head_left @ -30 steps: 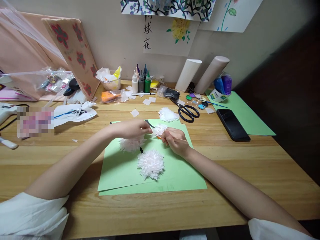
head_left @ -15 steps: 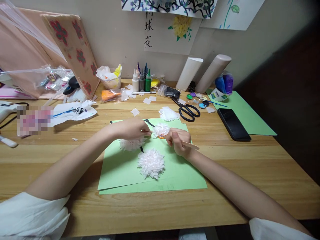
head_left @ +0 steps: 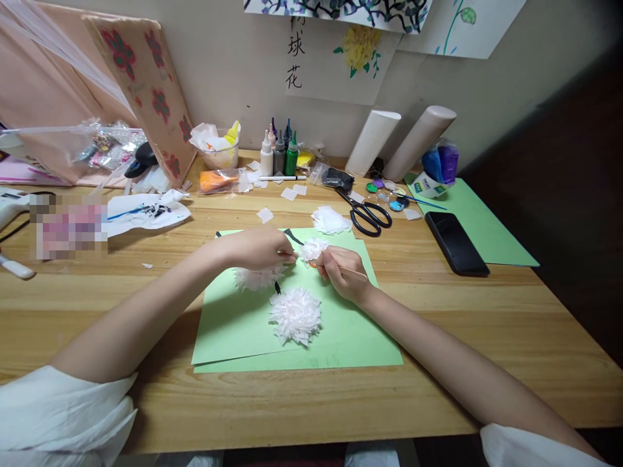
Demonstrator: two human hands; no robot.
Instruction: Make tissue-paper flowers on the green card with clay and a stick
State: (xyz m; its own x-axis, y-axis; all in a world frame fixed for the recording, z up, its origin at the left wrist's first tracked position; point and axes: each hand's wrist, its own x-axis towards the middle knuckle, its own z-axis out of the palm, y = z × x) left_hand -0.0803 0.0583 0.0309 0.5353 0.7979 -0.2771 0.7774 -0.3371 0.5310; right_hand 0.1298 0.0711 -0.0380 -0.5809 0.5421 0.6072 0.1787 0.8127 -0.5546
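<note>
Green paper sheets (head_left: 233,337) lie on the wooden table, bearing three fluffy white paper flowers. One flower (head_left: 295,316) sits near the front; a second (head_left: 257,277) is partly under my left hand (head_left: 265,250). The third, smaller flower (head_left: 313,248) lies at the back beside an orange patch. My left hand is closed, fingertips pinched just left of the small flower; what they hold is too small to make out. My right hand (head_left: 342,271) grips a thin wooden stick (head_left: 354,273) at the right edge of that flower. Dark strips (head_left: 293,236) run near the flowers.
Behind the sheets are a stack of white paper squares (head_left: 331,220), black scissors (head_left: 366,215) and small paint bottles (head_left: 291,155). A black phone (head_left: 456,243) lies at the right. A plastic cup (head_left: 217,152) stands at the back left.
My right hand has turned, and the stick now shows as a thinner, shorter line behind the fingers. My left hand keeps nearly the same place. The view has shifted slightly.
</note>
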